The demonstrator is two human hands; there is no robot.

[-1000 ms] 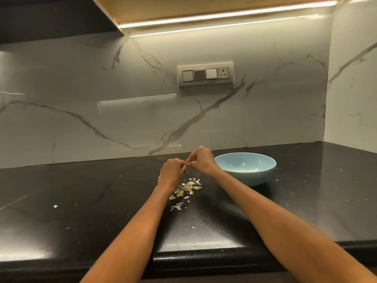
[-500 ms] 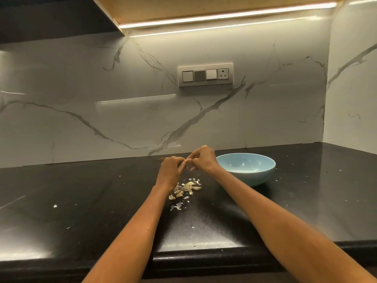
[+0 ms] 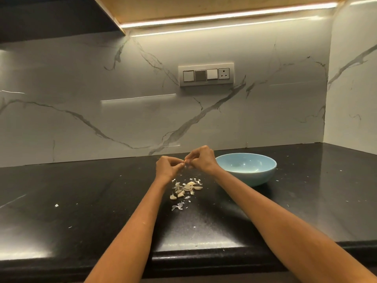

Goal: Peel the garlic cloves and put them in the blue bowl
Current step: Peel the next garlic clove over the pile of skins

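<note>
Garlic cloves (image 3: 186, 188) lie in a loose heap with scraps of papery skin on the black surface (image 3: 81, 201), directly below and just nearer the person than the two hands. One more clove appears to be held up between them. The left hand (image 3: 168, 167) and the right hand (image 3: 201, 160) meet fingertip to fingertip above the heap, both with fingers curled in a narrow pinch around something small and pale at the point where they touch. It is too small to tell how much skin is left on it, or which way its long axis runs, though the pinch from both sides suggests it lies roughly across, left to right.

The blue bowl (image 3: 263, 178) sits just right of the right hand, its near rim almost touching that wrist in this view, and well clear of the left hand. Its inside looks bare apart from glare. The right hand is plainly the nearer one for the drop: a short move rightward over the rim would do it. I judge the step in hand to be stripping skin from this clove, with the heap below waiting its turn.
</note>
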